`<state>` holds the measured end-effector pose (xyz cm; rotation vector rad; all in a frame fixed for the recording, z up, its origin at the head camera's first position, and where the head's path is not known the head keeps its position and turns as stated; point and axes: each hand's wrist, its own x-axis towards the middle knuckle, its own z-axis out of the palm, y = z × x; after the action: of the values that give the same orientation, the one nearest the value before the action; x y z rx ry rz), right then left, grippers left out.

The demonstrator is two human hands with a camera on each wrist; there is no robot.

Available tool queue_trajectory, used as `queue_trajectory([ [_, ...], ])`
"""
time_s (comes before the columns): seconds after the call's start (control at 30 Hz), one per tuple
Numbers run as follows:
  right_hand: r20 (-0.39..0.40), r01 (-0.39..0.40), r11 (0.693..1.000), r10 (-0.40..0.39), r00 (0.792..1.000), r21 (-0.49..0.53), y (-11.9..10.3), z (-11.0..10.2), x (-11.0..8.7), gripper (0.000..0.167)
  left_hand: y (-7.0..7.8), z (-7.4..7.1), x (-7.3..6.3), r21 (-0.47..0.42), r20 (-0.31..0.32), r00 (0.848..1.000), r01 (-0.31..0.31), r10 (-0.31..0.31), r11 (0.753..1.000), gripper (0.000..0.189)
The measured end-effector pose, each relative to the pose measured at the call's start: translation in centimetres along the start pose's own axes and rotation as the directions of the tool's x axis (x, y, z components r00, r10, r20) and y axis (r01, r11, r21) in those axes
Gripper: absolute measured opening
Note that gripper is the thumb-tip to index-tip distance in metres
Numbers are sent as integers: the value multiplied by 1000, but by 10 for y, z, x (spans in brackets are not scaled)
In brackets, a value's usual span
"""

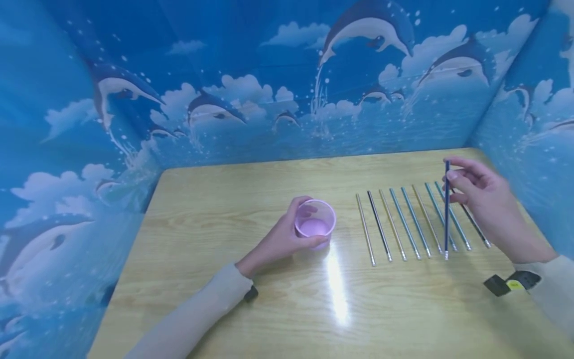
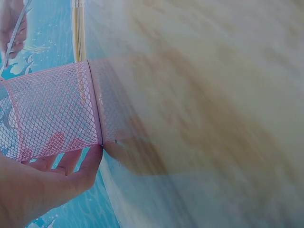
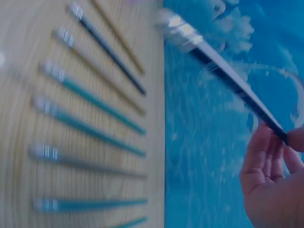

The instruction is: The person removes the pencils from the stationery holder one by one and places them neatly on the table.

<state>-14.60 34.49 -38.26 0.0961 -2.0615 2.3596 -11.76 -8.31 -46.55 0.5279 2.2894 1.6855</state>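
Note:
My left hand (image 1: pixel 296 232) grips a pink mesh pencil cup (image 1: pixel 331 234) that stands upright on the table, its mouth facing up. In the left wrist view the fingers wrap the mesh wall of the cup (image 2: pixel 52 109), near its base. On the right, my right hand (image 1: pixel 486 199) pinches a dark blue pencil (image 1: pixel 446 214) near its upper end, with the eraser end hanging down. The right wrist view shows that pencil (image 3: pixel 228 83) held up apart from the others. Below it lie several pencils (image 1: pixel 405 224) side by side, in gold, teal and dark colours.
The light wooden table (image 1: pixel 202 219) has a bright glare streak in front of the cup. A blue curtain (image 1: pixel 251 109) printed with dolphins stands along the back and both sides. Wrist straps (image 1: pixel 513 284) show at the sleeves.

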Motion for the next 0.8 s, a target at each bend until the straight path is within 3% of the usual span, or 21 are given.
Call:
queue_trajectory([
  [0.13, 38, -126, 982, 133, 990, -143, 5, -40, 14, 34, -1, 0, 0, -8, 1, 1000, 1, -1, 1000, 95],
  [0.2, 48, -171, 974, 180, 982, -149, 10, -59, 21, 34, 0, 0, 0, -11, 5, 1000, 1, -1, 1000, 95],
  [0.27, 43, -191, 951, 207, 977, -241, 15, -74, 27, 33, 1, 0, -1, -8, 6, 1000, 3, -3, 1000, 95],
  [0.37, 21, -213, 888, 242, 970, -407, 21, -91, 35, 29, 2, -1, -1, -1, 5, 1000, 10, -10, 1000, 95],
  [0.43, 7, -229, 819, 273, 962, -527, 23, -100, 42, 25, 3, -2, -2, 1, 4, 1000, 17, -17, 1000, 95],
  [0.53, 1, -252, 743, 322, 947, -621, 25, -112, 52, 21, 3, -3, -2, -2, 4, 1000, 25, -25, 1000, 95],
  [0.67, 0, -248, 670, 346, 938, -700, 28, -126, 63, 14, 3, -2, -2, -5, 8, 1000, 27, -27, 1000, 94],
  [0.8, -9, -246, 628, 356, 935, -739, 36, -136, 72, 13, 3, -1, -2, -13, 13, 999, 29, -29, 999, 94],
])
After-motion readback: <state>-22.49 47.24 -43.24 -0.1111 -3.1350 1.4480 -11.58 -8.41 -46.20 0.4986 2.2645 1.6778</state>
